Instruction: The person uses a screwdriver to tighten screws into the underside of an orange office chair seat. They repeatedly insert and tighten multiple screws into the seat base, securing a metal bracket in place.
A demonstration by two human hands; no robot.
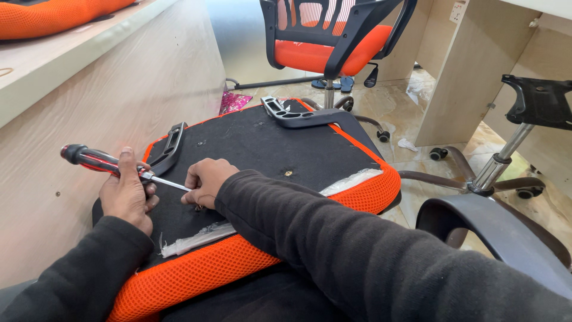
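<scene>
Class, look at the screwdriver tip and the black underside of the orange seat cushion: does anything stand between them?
Only the person's own right hand. Its fingers close around the tip of the screwdriver, which the left hand holds by the handle, and hide the contact point on the seat cushion. Both armrest brackets lie clear.

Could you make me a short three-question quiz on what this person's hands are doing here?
1. True or false: the left hand holds a screwdriver.
2. Which side of the orange seat cushion faces up: A) mesh top, B) black underside?
3. What does the right hand steady?

Key
1. True.
2. B.
3. The screwdriver's tip, pinched against the underside.
</scene>
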